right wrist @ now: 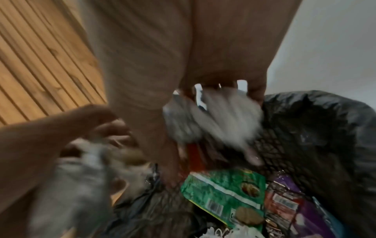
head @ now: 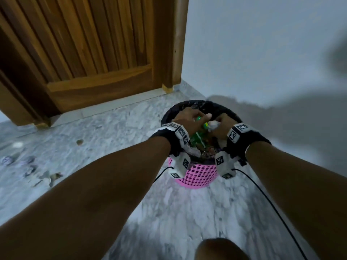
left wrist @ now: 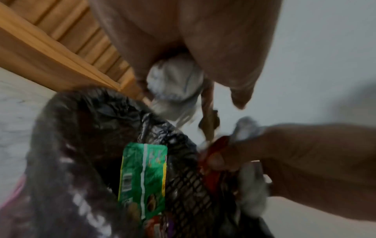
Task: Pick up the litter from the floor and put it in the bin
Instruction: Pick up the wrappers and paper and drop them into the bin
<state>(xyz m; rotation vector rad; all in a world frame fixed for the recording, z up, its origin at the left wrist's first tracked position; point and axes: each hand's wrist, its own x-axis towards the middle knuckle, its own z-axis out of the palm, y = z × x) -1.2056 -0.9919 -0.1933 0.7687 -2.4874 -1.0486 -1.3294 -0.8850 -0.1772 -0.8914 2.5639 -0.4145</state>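
A pink mesh bin with a black liner stands on the floor by the wall. Both hands hover over its mouth. My left hand grips crumpled white paper and a thin brown scrap. My right hand holds another wad of white paper, blurred, together with a red wrapper. Inside the bin lie a green wrapper and a purple packet.
A wooden door and a white wall stand behind the bin. More litter lies on the marble floor at the far left, with a small brown scrap. My knee shows at the bottom edge.
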